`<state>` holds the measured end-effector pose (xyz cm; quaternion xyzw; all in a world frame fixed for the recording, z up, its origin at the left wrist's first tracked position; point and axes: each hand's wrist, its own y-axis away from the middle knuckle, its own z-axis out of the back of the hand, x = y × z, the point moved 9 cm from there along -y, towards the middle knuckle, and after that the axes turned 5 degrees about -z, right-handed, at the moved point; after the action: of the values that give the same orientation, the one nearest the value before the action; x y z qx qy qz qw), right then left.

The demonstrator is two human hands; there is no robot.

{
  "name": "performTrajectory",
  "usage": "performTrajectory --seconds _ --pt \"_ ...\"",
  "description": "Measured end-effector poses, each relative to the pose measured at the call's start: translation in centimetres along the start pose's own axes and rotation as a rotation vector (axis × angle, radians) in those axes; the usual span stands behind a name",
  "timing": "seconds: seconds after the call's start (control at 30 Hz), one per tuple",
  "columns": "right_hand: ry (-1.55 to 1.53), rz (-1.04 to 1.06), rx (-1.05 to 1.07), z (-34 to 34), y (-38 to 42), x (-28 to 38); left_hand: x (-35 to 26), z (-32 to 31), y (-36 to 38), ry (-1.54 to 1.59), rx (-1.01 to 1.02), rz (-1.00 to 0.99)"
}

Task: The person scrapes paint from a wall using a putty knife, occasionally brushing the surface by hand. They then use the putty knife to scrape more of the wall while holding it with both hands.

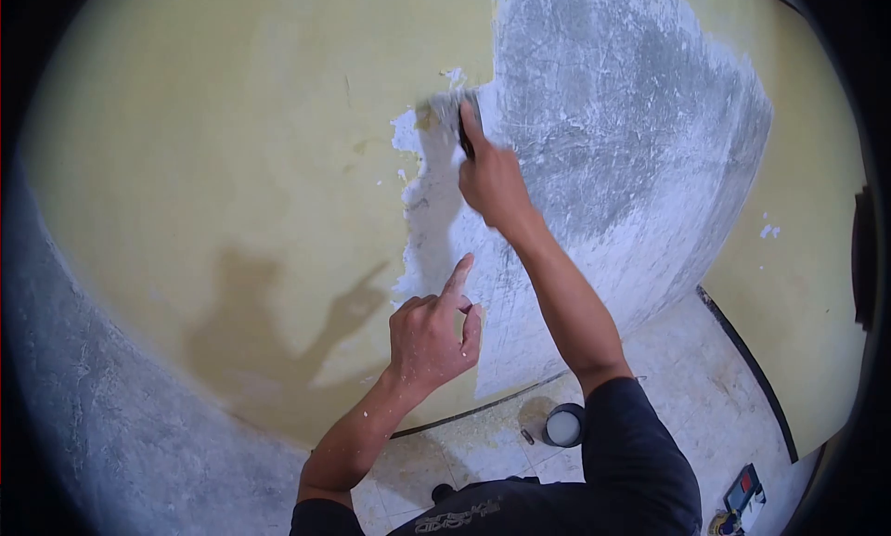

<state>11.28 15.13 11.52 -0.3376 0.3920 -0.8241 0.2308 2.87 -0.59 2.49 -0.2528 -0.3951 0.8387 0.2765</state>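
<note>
On the left, yellow paint (232, 118) covers our wall, crossed by our shadow (251, 304). Our left hand (429, 336) hangs free, index finger raised, gripping nothing. Our hands are apart: the right hand (497, 179) clasps a scraper (464, 123), its blurred blade at the paint's ragged edge. Right of that lies the stripped patch (594, 100), with a bucket (563, 426) on the floor (650, 387) below.

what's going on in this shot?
The person's right hand holds a scraper, blade blurred, at the ragged edge of the yellow paint. Right of that edge is a large patch stripped to white and grey. The left hand is empty, index finger extended. A container of pale contents stands on the floor.
</note>
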Motion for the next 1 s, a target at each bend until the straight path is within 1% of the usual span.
performTrajectory --seconds 0.03,0.07,0.1,0.13,0.2,0.23,0.27,0.3,0.33,0.4,0.47,0.5,0.57,0.67,0.73,0.77,0.8,0.87,0.9,0.93,0.97,1.0 --pt "-0.018 0.012 0.015 0.2 2.6 -0.6 0.6 -0.1 0.0 -0.009 -0.006 -0.003" --pt "-0.064 -0.012 0.079 -0.5 6.1 -2.1 2.2 -0.7 0.2 0.047 0.018 0.079" --pt "-0.074 -0.104 0.177 -2.1 10.3 -4.8 3.8 -1.4 0.3 0.102 0.039 0.16" --pt "-0.11 -0.21 0.25 -3.3 15.2 -7.1 4.7 -1.9 0.2 0.087 0.031 0.165" --pt "-0.19 -0.416 0.489 -5.7 26.0 -12.2 5.0 -1.0 -1.2 -0.241 -0.095 0.008" --pt "-0.206 -0.524 0.507 -5.8 31.1 -14.6 5.6 -1.6 -2.4 -0.185 -0.036 0.023" --pt "-0.181 -0.589 0.556 -6.0 36.0 -16.6 5.7 -1.1 -3.8 -0.215 -0.053 0.034" --pt "-0.24 -0.659 0.593 -5.7 40.4 -18.2 4.7 -0.9 -5.8 -0.354 -0.051 -0.075" --pt "-0.203 -0.879 0.706 -3.9 43.1 -18.0 3.7 -1.1 -7.7 -0.491 -0.039 -0.183" --pt "-0.362 -1.041 0.784 -4.0 49.1 -19.9 4.0 -2.2 -11.2 -0.589 0.025 -0.265" --pt "-0.371 -1.029 0.768 -3.3 51.8 -20.6 4.6 -3.1 -14.5 -0.655 0.043 -0.274" --pt "-0.38 -1.013 0.783 -2.9 51.9 -20.4 4.8 -3.6 -15.7 -0.694 0.072 -0.293" --pt "-0.479 -1.111 0.801 -2.3 52.4 -20.2 5.1 -3.6 -17.6 -0.776 0.061 -0.281" --pt "-0.526 -1.06 0.828 -1.7 52.1 -20.8 5.6 -3.1 -20.0 -0.879 0.026 -0.224" --pt "-0.517 -1.05 0.836 -0.7 51.3 -21.1 6.2 0.7 -20.4 -0.885 -0.313 0.028" --pt "-0.555 -1.06 0.837 -0.5 51.6 -21.5 6.2 1.5 -19.9 -0.811 -0.374 0.031" --pt "-0.594 -1.073 0.84 -0.3 52.1 -21.8 6.3 1.5 -19.0 -0.82 -0.37 0.039" --pt "-0.575 -1.061 0.871 -0.3 53.2 -23.0 6.1 -1.4 -16.5 -0.897 -0.081 -0.047" --pt "-0.552 -1.049 0.891 -0.5 53.9 -23.9 7.0 -1.7 -14.2 -0.84 -0.124 -0.039" --pt "-0.549 -1.041 0.905 -1.3 55.4 -24.8 8.3 -2.4 -11.5 -0.818 -0.111 0.03" --pt "-0.469 -0.683 0.699 -1.3 54.2 -25.0 9.3 -3.1 -8.5 -0.795 -0.1 0.095" --pt "-0.387 -0.333 0.486 -0.1 53.1 -23.9 10.1 -4.6 -5.2 -0.777 -0.013 0.11"
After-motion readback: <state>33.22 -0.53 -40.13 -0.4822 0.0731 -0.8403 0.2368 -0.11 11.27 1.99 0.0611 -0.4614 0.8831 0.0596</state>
